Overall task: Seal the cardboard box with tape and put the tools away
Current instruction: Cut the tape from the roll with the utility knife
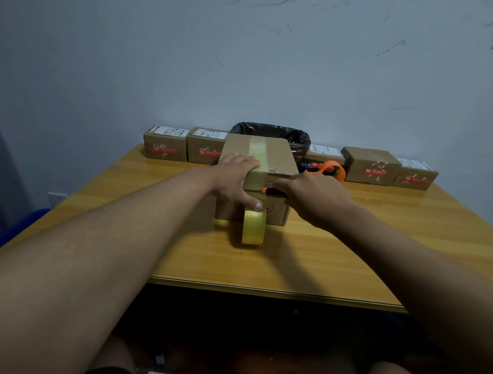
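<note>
At the far left of the glossy yellow wooden table we see two small brown cardboard parcels against the wall, each with a white shipping label on top and a red sticker on its face; the print is too small to read. Our left hand lies flat and spread on the near top edge of the plain rectangular brown cardboard box, fingers on the shiny clear tape strip running along its lid, thumb reaching down the front face. Just below the thumb, the roll of translucent yellowish packing tape stands on edge, touching the box front. Our right hand is closed around an orange-tipped black cutter pressed against the taped front edge. Behind the box sits a bin lined with crinkled black plastic. Right of it lies an orange plastic tape dispenser, then three more labelled parcels.
</note>
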